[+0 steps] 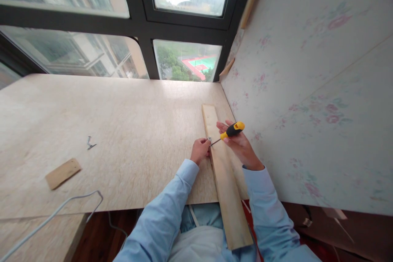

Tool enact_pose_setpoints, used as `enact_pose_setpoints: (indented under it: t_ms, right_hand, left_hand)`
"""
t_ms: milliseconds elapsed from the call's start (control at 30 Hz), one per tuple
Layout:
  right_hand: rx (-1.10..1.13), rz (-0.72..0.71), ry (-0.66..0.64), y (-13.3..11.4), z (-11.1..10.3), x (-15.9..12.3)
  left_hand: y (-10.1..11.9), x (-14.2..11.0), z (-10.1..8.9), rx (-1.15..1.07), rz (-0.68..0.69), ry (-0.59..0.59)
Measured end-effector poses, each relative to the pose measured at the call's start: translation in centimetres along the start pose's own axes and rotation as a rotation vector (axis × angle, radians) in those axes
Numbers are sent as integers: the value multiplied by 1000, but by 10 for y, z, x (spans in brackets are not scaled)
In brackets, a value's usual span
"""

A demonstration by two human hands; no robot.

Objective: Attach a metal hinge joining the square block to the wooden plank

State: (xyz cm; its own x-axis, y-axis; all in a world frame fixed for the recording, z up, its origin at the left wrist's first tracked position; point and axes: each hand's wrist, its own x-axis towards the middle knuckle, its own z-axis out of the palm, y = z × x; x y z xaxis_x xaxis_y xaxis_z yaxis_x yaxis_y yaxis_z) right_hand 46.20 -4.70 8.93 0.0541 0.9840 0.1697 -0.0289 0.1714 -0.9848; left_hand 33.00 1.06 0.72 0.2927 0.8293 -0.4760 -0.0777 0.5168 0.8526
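White cable point(66, 202) at far left, trailing over the front edge of the surface point(132, 131); well apart from the board, so probably just out of the way. Small wooden piece point(63, 173) lies flat behind it, nothing touching it. Next, loose metal bits point(91, 144), grouped together on open surface; probably put there to stay findable, too small to say exactly what they are.

Left hand point(201, 150): fingers drawn in narrow on a metal fitting point(209, 139) at the left edge of the board point(225, 184), likely to steady it. Fingers partly hide the contact. Board lies lengthwise, far part flat on the surface, near end sticking out over the front edge above the lap. Fitting sits on the supported stretch, which likely gives firmer backing under the tool.

Screwdriver point(235, 129), yellow and black handle, slants: tip down left by the fitting and left fingertips, handle up right. Right hand point(242, 145) holds the handle between thumb and fingers, fingers fairly straight, not wrapped; looks like a light grip, good for turning. Can't tell if tip is seated. Flowered wall point(307, 102) stands just beyond, right side.
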Motion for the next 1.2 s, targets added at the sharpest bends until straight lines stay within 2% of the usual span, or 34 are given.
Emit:
enact_pose_setpoints:
  t_ms: [100, 267, 333, 433, 600, 700, 800, 933, 1000, 1067, 1200]
  right_hand:
    - [-79, 20, 45, -1, -4, 0]
    - [-454, -39, 346, 3, -1, 12]
    - [-569, -55, 420, 5, 0, 16]
    - [-529, -80, 370, 9, 2, 16]
    - [-110, -37, 130, 6, 1, 2]
    - [-24, 16, 72, 0, 0, -4]
    - [-109, 22, 126, 0, -1, 0]
    - [-376, -55, 406, 11, -1, 11]
    - [-460, -73, 476, 16, 0, 16]
    - [-434, -76, 424, 19, 1, 17]
    - [-155, -122, 231, 14, 2, 11]
  left_hand:
    - [4, -3, 1, -2, -8, -1]
    - [10, -9, 1, 22, -12, 5]
    - [10, -10, 0, 19, -15, 6]
    - [8, -8, 0, 12, -9, 4]
    - [1, -3, -1, 8, 3, 7]
    - [-2, -1, -2, 15, 6, 15]
    - [-2, -1, -2, 22, 12, 10]
    - [0, -3, -2, 26, 20, 8]
    - [0, -4, -2, 33, 22, 11]
    - [0, -4, -2, 42, 21, 10]
    - [-1, -2, -1, 43, 13, 9]
